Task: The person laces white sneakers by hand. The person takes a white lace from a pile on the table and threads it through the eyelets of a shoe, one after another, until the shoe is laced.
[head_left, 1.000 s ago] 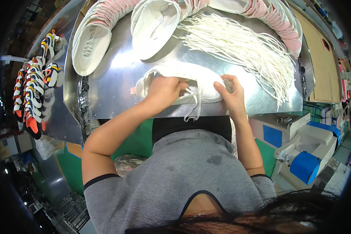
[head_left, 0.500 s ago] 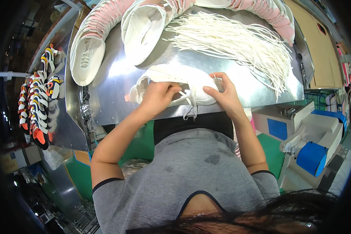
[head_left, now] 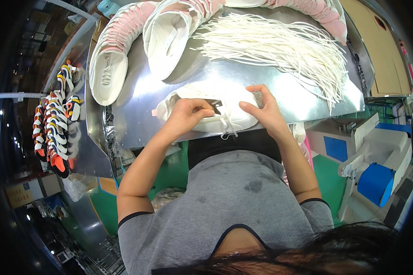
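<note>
A white shoe (head_left: 243, 120) lies on its side along the table's near edge, its toe to the right and its heel with a small pink tab to the left. My left hand (head_left: 188, 114) is at the shoe's opening, thumb and forefinger pinched together beside the eyelets. Whatever is in that pinch is too small to make out. A white shoelace (head_left: 226, 123) runs through the front eyelets, and its loose part hangs toward me. My right hand (head_left: 267, 112) grips the toe end, thumb on the upper. Something thin and greyish shows by its forefinger.
Behind the shoe lies a big bundle of white laces (head_left: 275, 55) on the metal table (head_left: 137, 123). Rows of nested white-and-pink shoes (head_left: 108, 78) curve along the back. Multicoloured shoe parts (head_left: 55, 128) stand at left; a machine with a blue cover (head_left: 375, 183) is at right.
My left fingers have shifted slightly, and the lace that showed beside them is now less visible there. The shoe's tongue side sits lower. My right hand keeps its grip on the toe.
</note>
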`<move>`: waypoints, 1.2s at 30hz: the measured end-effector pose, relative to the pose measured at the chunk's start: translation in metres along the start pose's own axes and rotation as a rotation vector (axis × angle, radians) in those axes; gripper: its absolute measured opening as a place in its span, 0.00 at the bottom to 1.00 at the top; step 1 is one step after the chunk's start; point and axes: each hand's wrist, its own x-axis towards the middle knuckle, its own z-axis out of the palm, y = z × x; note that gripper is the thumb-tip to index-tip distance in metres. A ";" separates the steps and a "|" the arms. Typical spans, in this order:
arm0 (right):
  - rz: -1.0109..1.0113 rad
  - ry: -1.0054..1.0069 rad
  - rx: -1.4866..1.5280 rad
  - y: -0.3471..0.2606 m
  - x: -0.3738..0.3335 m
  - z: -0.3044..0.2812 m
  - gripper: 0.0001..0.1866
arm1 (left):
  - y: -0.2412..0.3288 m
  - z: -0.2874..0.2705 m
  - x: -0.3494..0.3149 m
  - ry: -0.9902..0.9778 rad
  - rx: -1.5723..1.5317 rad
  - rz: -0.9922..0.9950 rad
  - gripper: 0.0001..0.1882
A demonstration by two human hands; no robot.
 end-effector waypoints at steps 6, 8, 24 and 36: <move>-0.007 0.015 -0.009 -0.001 -0.003 -0.002 0.30 | -0.003 0.004 0.007 -0.004 -0.004 0.022 0.06; 0.009 0.009 0.002 -0.001 -0.002 -0.004 0.30 | -0.003 0.006 0.007 0.011 -0.013 0.007 0.06; -0.043 0.290 0.290 0.016 0.007 -0.023 0.17 | -0.128 -0.187 -0.150 1.005 1.133 -0.133 0.05; 0.027 0.211 -0.137 0.003 0.008 -0.045 0.20 | 0.032 -0.074 -0.012 0.820 0.689 0.483 0.01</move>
